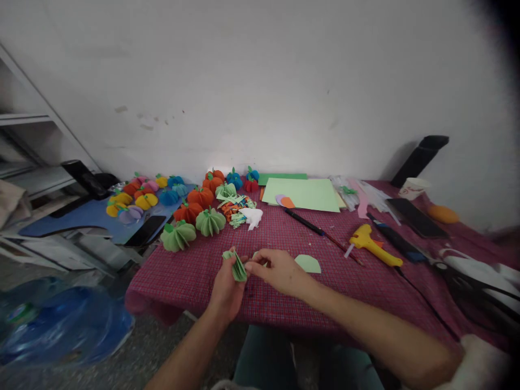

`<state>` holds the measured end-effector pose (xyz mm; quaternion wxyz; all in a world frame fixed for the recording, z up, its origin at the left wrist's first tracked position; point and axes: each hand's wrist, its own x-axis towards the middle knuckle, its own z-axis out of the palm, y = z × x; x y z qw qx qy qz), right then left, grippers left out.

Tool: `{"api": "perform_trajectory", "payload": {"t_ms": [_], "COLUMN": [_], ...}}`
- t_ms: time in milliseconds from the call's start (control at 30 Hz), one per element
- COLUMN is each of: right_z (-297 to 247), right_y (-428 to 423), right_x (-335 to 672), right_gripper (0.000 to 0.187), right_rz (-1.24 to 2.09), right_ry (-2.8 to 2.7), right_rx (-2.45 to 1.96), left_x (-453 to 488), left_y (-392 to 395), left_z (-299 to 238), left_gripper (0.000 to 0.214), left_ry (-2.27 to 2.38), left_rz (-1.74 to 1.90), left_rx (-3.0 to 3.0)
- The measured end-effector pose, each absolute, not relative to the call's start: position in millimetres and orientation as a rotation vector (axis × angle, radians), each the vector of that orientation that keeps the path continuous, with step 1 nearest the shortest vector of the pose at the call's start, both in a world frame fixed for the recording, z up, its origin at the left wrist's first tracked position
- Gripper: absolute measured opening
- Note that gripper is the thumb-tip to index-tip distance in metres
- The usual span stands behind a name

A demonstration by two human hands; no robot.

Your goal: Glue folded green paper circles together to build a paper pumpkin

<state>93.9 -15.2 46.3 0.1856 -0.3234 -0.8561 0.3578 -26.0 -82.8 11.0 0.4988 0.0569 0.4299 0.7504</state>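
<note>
The left hand (pixel 228 290) pinches a stack of folded green paper (pixel 236 265), fanned like thin leaves, just above the near edge of the red cloth (pixel 284 238). The right hand (pixel 276 271) meets it, fingertips closed on its right side, with a green half-circle (pixel 307 264) lying nearby.

The folded paper (pixel 236 266) is pale green, the tablecloth (pixel 284 244) maroon-checked, the glue gun (pixel 371 244) yellow, the paper pumpkins (pixel 201 196) orange and blue.
</note>
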Motion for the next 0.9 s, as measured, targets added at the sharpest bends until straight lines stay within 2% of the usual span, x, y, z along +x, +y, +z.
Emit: {"api": "perform_trajectory", "payload": {"t_ms": [133,267,433,533,733,900], "right_z": [36,29,33,36,20,4], "right_y": [-17,-13,1,17,29,21], "right_x": [81,78,82,89,99,98], "right_gripper": [0.017,0.015,0.019,0.024,0.007,0.011], "right_rz": [1.07,0.984,1.001,1.064,1.19,1.096], "right_ry": [-2.356,-2.4,-2.36,-2.309,-2.262,-2.315], "right_rx": [-0.941,-0.952,-0.993,-1.031,-1.174,-1.23], "left_x": [-18,-15,-19,-29,-45,-39], "left_y": [-86,-86,-85,-86,-89,-85], "left_z": [7,5,10,14,16,16], "left_gripper": [0.026,0.024,0.015,0.016,0.02,0.02], "left_ry": [0.976,0.984,0.919,0.992,1.078,1.089], "left_rz": [1.826,1.824,1.817,1.836,1.866,1.852], "left_rx": [0.19,0.169,0.141,0.047,0.02,0.025]}}
